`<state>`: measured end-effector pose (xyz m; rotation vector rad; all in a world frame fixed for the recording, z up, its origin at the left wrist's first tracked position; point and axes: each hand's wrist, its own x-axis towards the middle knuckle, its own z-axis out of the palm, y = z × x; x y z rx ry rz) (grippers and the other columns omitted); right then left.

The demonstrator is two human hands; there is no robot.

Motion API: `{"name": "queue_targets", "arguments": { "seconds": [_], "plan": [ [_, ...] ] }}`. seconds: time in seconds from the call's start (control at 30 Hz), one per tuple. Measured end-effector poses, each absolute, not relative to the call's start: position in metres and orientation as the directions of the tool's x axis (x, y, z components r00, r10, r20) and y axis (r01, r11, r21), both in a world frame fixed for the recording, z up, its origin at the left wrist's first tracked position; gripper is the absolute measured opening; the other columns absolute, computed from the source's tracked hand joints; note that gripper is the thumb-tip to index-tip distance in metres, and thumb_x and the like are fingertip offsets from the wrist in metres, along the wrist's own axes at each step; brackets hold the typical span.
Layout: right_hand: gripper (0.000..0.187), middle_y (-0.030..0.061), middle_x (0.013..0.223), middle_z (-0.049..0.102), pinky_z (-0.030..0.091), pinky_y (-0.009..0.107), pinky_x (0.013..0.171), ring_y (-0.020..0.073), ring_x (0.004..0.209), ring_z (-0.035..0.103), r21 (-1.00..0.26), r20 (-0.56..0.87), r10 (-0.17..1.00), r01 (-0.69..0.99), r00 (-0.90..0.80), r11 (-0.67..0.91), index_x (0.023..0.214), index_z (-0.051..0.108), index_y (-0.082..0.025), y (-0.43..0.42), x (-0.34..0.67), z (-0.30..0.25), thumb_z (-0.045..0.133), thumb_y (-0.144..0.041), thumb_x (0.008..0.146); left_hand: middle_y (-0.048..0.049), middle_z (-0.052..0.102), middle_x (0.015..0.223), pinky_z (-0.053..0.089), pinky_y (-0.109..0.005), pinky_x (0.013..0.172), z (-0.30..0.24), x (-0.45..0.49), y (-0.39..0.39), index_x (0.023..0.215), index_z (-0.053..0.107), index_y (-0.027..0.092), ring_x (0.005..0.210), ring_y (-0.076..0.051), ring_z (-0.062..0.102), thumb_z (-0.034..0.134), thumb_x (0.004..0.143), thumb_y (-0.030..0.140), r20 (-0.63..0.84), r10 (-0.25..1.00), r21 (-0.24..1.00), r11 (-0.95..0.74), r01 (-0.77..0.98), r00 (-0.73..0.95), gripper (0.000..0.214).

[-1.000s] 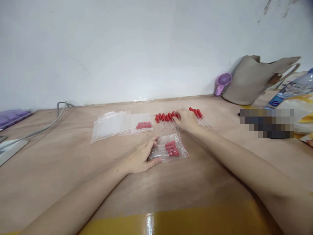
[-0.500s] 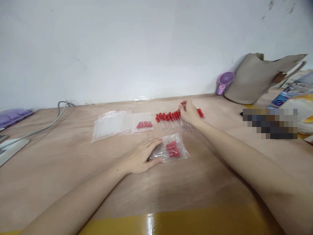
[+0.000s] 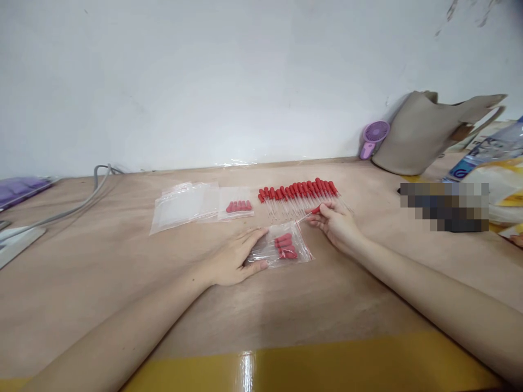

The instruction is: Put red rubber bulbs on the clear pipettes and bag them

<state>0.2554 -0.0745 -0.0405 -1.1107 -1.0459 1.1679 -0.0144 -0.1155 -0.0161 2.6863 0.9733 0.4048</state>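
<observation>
My left hand (image 3: 237,257) rests on the left end of a clear zip bag (image 3: 284,249) that holds a few red-bulbed glass droppers; its fingers press the bag flat on the table. My right hand (image 3: 335,223) pinches a single red-bulbed dropper (image 3: 311,212), its tip pointing left toward the bag's opening. Behind both hands lies a row of several loose red-bulbed droppers (image 3: 298,191). To the left sits a filled bag of droppers (image 3: 238,206) beside a stack of empty zip bags (image 3: 183,206).
A beige handbag (image 3: 425,133) and a small purple fan (image 3: 372,136) stand at the back right against the wall. A water bottle (image 3: 486,149) and yellow packaging lie at far right. A grey cable (image 3: 69,209) and purple item (image 3: 20,188) sit at left. Yellow tape lines the near table edge.
My right hand lifted one dropper out of the row and brought it back toward the bag under my left hand. The left hand stayed on the bag.
</observation>
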Motion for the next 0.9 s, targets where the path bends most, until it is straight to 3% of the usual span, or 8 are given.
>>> {"name": "queue_targets", "arguments": {
  "seconds": [0.13,0.33,0.5,0.73,0.9],
  "plan": [
    [0.027,0.0027,0.08,0.064,0.052,0.029,0.066,0.0133,0.067,0.063,-0.983,-0.023,0.991,-0.178,-0.134,-0.047,0.081,0.046,-0.021,-0.083,0.257,-0.04,0.067,-0.034,0.069,-0.0124,0.037,0.139,0.033,-0.046,0.102,-0.017,-0.014,-0.116,0.138,0.022,0.019,0.125,-0.026,0.037,0.044,0.086,0.046,0.169,0.652,0.34,-0.742,0.577,0.739,0.063],
    [0.028,-0.0028,0.063,0.06,0.042,0.018,0.047,0.0075,0.055,0.057,-0.996,-0.077,0.918,0.079,-0.389,-0.05,0.084,0.052,-0.017,-0.085,0.264,-0.033,0.07,-0.031,0.067,-0.0108,0.035,0.14,0.032,-0.044,0.104,-0.016,-0.014,-0.116,0.138,0.021,0.019,0.126,-0.025,0.036,0.044,0.086,0.046,0.156,0.656,0.324,-0.74,0.589,0.738,0.063],
    [0.03,-0.0043,0.064,0.057,0.034,0.016,0.038,0.0061,0.051,0.053,-0.985,-0.087,0.915,0.169,-0.394,-0.021,0.088,0.053,-0.018,-0.084,0.253,-0.028,0.069,-0.033,0.067,-0.0103,0.034,0.141,0.031,-0.043,0.105,-0.014,-0.013,-0.116,0.139,0.02,0.02,0.128,-0.024,0.034,0.044,0.086,0.046,0.144,0.657,0.324,-0.738,0.592,0.74,0.063],
    [0.041,-0.0047,0.06,0.057,0.039,0.018,0.047,0.0046,0.049,0.049,-0.981,-0.13,0.835,0.194,-0.535,-0.029,0.101,0.06,-0.015,-0.079,0.253,-0.026,0.068,-0.039,0.068,-0.0099,0.034,0.141,0.031,-0.043,0.105,-0.013,-0.013,-0.116,0.139,0.019,0.021,0.128,-0.023,0.034,0.043,0.087,0.044,0.139,0.65,0.337,-0.74,0.582,0.747,0.062],
    [0.048,-0.0044,0.049,0.054,0.036,0.018,0.044,0.0058,0.047,0.049,-0.985,-0.091,0.9,0.172,-0.425,-0.019,0.099,0.062,-0.01,-0.075,0.251,-0.034,0.066,-0.045,0.067,-0.0091,0.035,0.14,0.03,-0.042,0.106,-0.012,-0.012,-0.117,0.138,0.021,0.02,0.126,-0.022,0.035,0.042,0.087,0.044,0.137,0.655,0.325,-0.738,0.591,0.743,0.06]
  ]
}}
